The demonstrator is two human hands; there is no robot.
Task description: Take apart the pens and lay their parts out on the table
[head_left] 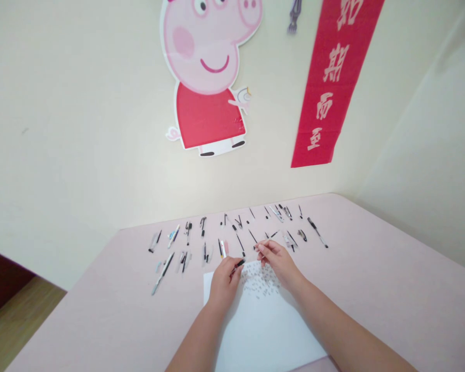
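My left hand (223, 281) is closed over the top left of a white sheet of paper (271, 330). Between its thumb and fingers shows a small black pen part (240, 263); the rest of it is hidden by the fingers. To the right, my right hand (279, 262) pinches something small and thin just above the sheet's far edge; its kind is too small to make out. Many tiny grey pieces or marks (260, 281) are scattered on the paper between both hands. A black refill (240, 243) lies just beyond my left hand.
Groups of taken-apart pens lie in rows across the pink table (112, 310), among them a white pen (163, 274) at left and a black-capped clear pen (318, 232) at right. The wall behind bears a cartoon pig cutout (211, 113) and a red banner (325, 119).
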